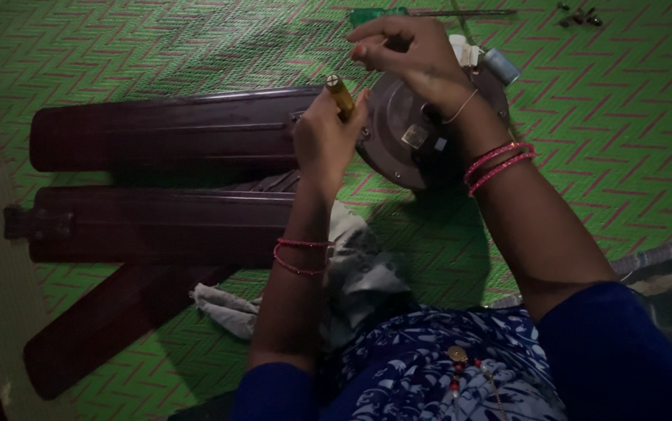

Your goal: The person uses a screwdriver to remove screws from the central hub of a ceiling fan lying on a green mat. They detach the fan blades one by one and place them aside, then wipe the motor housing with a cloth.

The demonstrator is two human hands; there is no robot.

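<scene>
- Left hand (327, 136): clenched around a yellow-handled screwdriver (341, 95), handle end pointing up toward the camera, shaft hidden behind the hand. The hand sits at the left edge of the fan motor housing (410, 144), where a blade meets it.
- Right hand (404, 53): held above the housing, fingers curled with the fingertips pinched together. Whether anything small lies between them cannot be told in the dim light.
- Fan motor housing: round, dark brown, lying on the green zigzag mat (609, 117) under and between both hands. A white wiring block (465, 51) and a grey cylinder (501, 66) sit on its far side.
- Fan blades: one dark brown blade (164, 132) runs left from the housing; a second blade (157, 222) lies just below it, a third blade (102, 327) angles toward the lower left.
- Pale cloth (351, 273): crumpled on the mat below the left forearm, beside the blades.
- Green-handled screwdriver (422, 13): lying on the mat past the right hand, apart from it.
- Small loose hardware (579, 14): at the top right of the mat, well apart from both hands.
- Both wrists carry red bead bangles (498, 165).
</scene>
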